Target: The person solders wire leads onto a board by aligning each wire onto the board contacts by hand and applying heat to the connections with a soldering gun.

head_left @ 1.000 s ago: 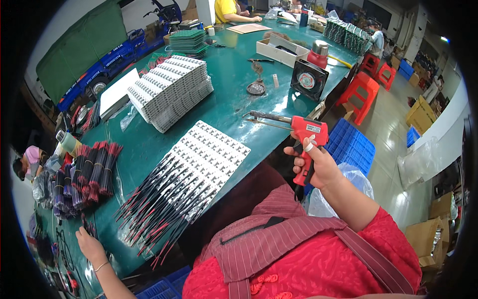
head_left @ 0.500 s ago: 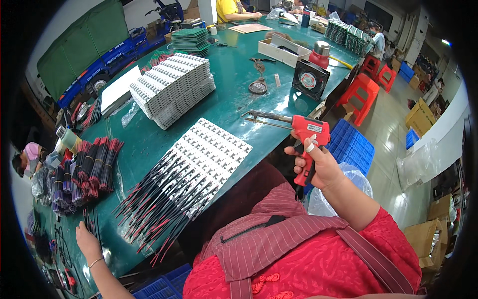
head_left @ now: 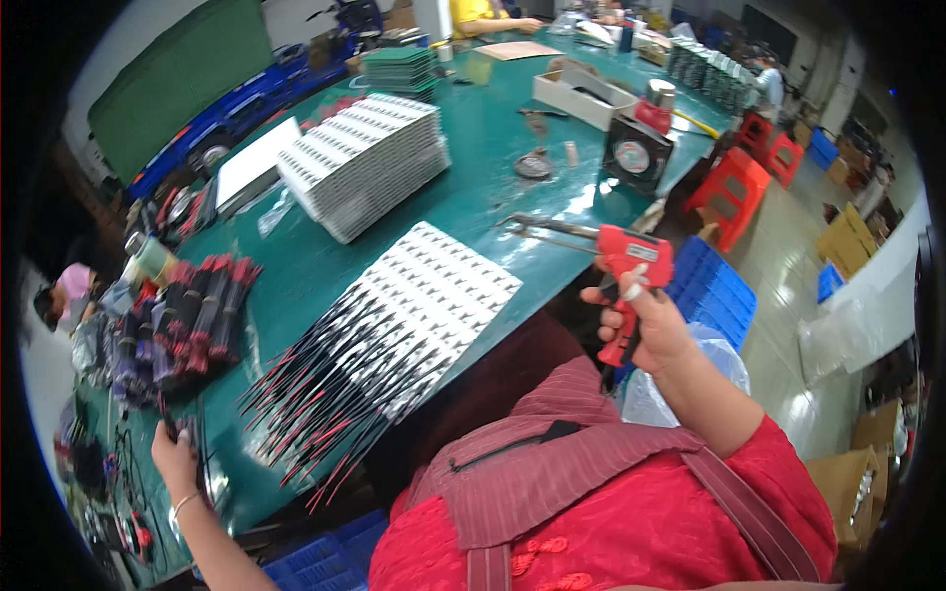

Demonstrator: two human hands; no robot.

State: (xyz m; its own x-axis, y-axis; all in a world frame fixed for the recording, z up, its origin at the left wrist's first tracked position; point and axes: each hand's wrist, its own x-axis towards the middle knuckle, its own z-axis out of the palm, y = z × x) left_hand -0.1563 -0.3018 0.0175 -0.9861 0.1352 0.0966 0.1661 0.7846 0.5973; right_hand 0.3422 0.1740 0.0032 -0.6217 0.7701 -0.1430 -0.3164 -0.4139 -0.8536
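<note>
The person's right hand point(head_left: 645, 320) is wrapped round the grip of a red pistol-shaped soldering gun point(head_left: 631, 271), fingers closed on it with one fingertip bandaged in white and set by the trigger. The gun is held up off the edge of the green table point(head_left: 483, 187), its handle running down toward the person's lap and its long metal tip point(head_left: 547, 229) lying nearly level, pointing left across the table toward its middle. Just beside that tip lies one flat panel of small white circuit boards point(head_left: 434, 295), its long axis slanting from the far right down to the near left, with a thick fringe of red and black wires point(head_left: 325, 404) fanning off its near end; there are too many to count. Further back sits one stack of the same panels point(head_left: 365, 163). The left hand point(head_left: 177, 458) is well apart, low at the table's left end, fingers curled on a bunch of dark wires point(head_left: 197, 448), though I cannot tell how firmly. Near it lie bundles of red-tipped wires point(head_left: 187, 315), roughly a dozen. At the far right one black fan point(head_left: 636, 153) stands, and two red stools point(head_left: 749, 177) are on the floor.
</note>
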